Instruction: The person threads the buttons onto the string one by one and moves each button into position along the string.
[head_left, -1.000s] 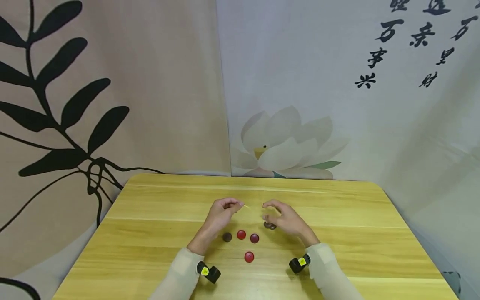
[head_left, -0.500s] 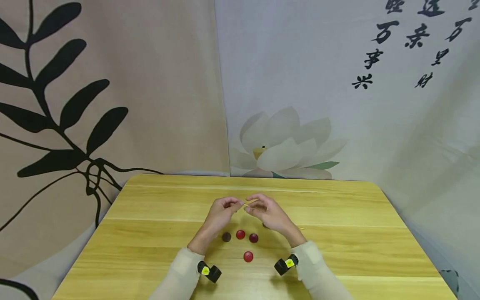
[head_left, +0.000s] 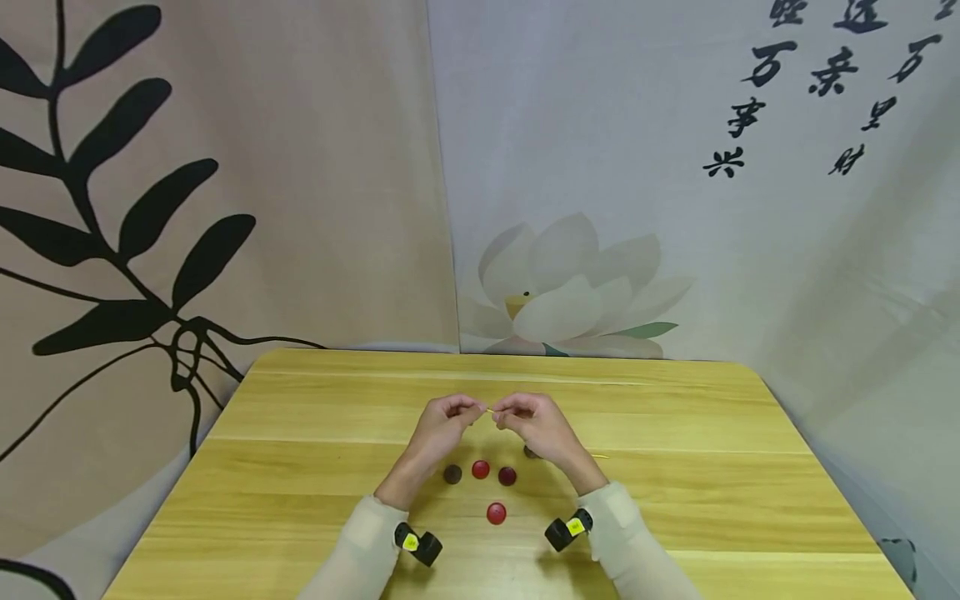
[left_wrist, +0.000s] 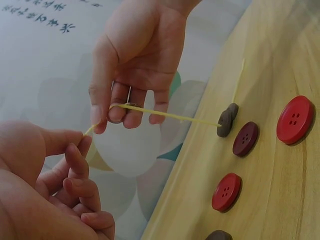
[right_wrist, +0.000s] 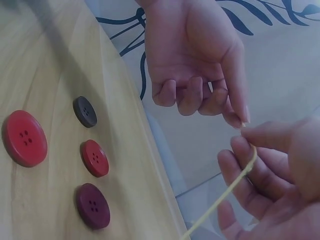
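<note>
Yellow string (left_wrist: 170,116) runs up from brown buttons (left_wrist: 225,125) on the worktop (head_left: 300,483) into mid-air.

Left hand (head_left: 441,425) and right hand (head_left: 536,427) both pinch its end, apparently passing it across; next likely calls for one holding firm, the other releasing.

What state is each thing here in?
Left hand: pinching the yellow string.
Right hand: pinching the yellow string.
Yellow string: running fairly straight from right hand to the paired brown buttons.
Paired brown buttons: resting on the table.
Single brown button: flat, unthreaded.
Purple button: flat, unthreaded.
Nearer red button: flat, unthreaded.
Farther red button: flat, unthreaded.
</note>
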